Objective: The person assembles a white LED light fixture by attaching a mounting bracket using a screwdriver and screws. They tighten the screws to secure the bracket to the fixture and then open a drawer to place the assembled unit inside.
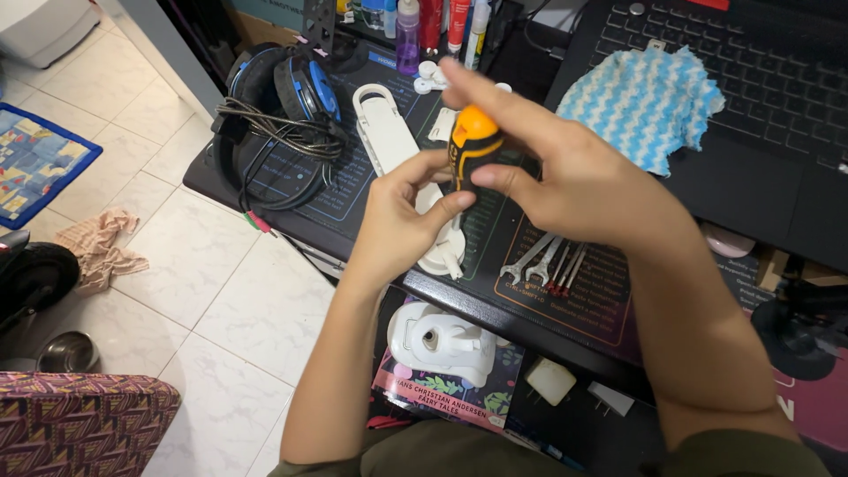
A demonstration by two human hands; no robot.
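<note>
My right hand [565, 168] grips a screwdriver with an orange and black handle [471, 141], held upright over the dark desk mat [353, 185]. Its shaft points down at a white plastic device part [442, 256] lying on the mat. My left hand [402, 216] pinches the lower part of the screwdriver and rests against that white part. A long white plastic cover [382, 132] lies just left of my hands.
Blue and black headphones with a coiled cable [283, 115] sit at the mat's left. A blue-white knitted cloth [640, 102] lies on a laptop keyboard [777, 62]. Small wrenches [539, 261], bottles [408, 35], a white housing [442, 340] on a book and a white plug [549, 380] are nearby.
</note>
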